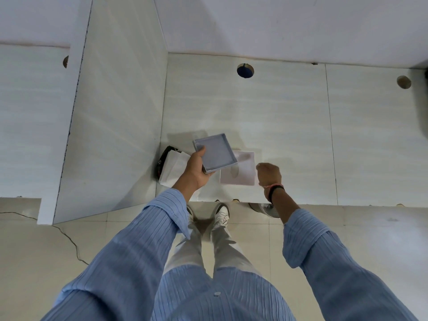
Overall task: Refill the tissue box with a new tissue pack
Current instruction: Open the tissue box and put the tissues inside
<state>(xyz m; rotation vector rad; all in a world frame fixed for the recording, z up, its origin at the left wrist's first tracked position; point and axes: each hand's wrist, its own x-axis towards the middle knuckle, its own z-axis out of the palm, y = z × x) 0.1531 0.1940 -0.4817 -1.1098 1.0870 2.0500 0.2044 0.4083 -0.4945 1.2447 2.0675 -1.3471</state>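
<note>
Seen from above, looking down at a white tiled counter (278,117) in the middle of the frame. Left hand (196,169) just left of centre, raised over the counter's near edge, fingers and thumb curled round a grey square lid (215,154) with a shallow rim, hollow side up, held tilted. Right hand (268,173) just right of centre, curled into a loose fist and apart from the lid; whether anything is pinched in it cannot be told. Dark band and pink thread (274,188) round that wrist.

Between the two hands, resting on the counter, a pale square tissue box (240,172), partly hidden behind the lid, its top face showing a faint oval mark. Left of the left hand, near the corner where the counter meets a tall white side panel (111,112), a white tissue pack (172,167) lying partly out of a dark wrapper (163,158) with red and white print.

Three round holes in the counter along the upper part of the frame, the middle one (245,70) dark blue inside. Blue striped sleeves (143,239) across the lower frame, pale trousers and white shoes (221,213) below the counter's edge, on a beige tiled floor (34,262) with a thin crack at lower left.
</note>
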